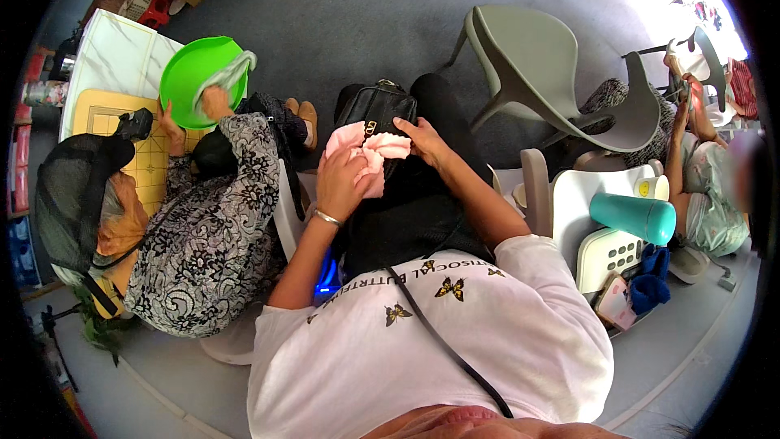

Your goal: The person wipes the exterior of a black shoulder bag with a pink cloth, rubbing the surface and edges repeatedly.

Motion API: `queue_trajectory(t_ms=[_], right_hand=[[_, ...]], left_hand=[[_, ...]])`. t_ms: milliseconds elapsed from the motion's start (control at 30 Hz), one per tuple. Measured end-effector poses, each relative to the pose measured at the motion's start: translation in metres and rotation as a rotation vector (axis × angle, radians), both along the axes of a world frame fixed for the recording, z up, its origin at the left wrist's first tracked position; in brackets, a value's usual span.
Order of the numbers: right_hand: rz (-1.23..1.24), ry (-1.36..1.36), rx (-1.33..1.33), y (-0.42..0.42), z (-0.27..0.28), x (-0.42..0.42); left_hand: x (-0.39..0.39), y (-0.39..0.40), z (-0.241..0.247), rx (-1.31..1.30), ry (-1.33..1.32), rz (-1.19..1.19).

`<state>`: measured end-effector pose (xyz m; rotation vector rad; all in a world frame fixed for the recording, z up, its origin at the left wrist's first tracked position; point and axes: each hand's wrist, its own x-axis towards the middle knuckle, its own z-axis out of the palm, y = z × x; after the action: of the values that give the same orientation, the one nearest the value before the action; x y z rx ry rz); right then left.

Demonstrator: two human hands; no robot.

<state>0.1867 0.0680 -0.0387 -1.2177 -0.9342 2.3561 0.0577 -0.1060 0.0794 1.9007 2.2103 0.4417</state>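
Note:
On my lap rests a black leather bag [378,105] with a gold-coloured emblem on its front. My left hand [343,180] grips a crumpled pink cloth [388,146] and presses it against the bag's near side. A silver bangle circles the left wrist. My right hand [425,141] holds the bag's right edge, its thumb on top and the other fingers partly hidden beneath. One flap of the cloth reaches across to the right fingers. The lower part of the bag is covered by the cloth and the left hand.
At left, a seated person wipes a green basin [192,82] with a grey cloth [234,76] beside a marble-patterned table [119,52]. A grey plastic chair [536,55] stands ahead on the right. A white chair [567,201] at my right holds a teal bottle [631,217]. Other people sit far right.

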Motion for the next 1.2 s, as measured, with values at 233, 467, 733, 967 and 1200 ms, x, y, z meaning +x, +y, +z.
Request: queue_trajectory(t_ms=[233, 467, 733, 967, 1200], right_hand=[[-0.028, -0.042, 0.040, 0.008, -0.024, -0.013], [0.185, 0.070, 0.135, 0.022, -0.012, -0.010], [0.046, 0.003, -0.071, 0.024, -0.027, -0.021], [0.024, 0.001, -0.096, 0.034, -0.021, -0.023], [0.066, 0.033, -0.075, 0.034, -0.004, -0.022]], left_hand=[[0.010, 0.033, 0.000, 0.088, 0.112, -0.059], [-0.009, 0.116, -0.037, 0.006, 0.053, -0.317], [-0.088, 0.169, -0.071, 0.060, -0.121, 0.048], [-0.106, 0.114, -0.051, -0.058, -0.515, 0.353], [-0.075, 0.046, -0.011, 0.005, -0.416, 0.360]])
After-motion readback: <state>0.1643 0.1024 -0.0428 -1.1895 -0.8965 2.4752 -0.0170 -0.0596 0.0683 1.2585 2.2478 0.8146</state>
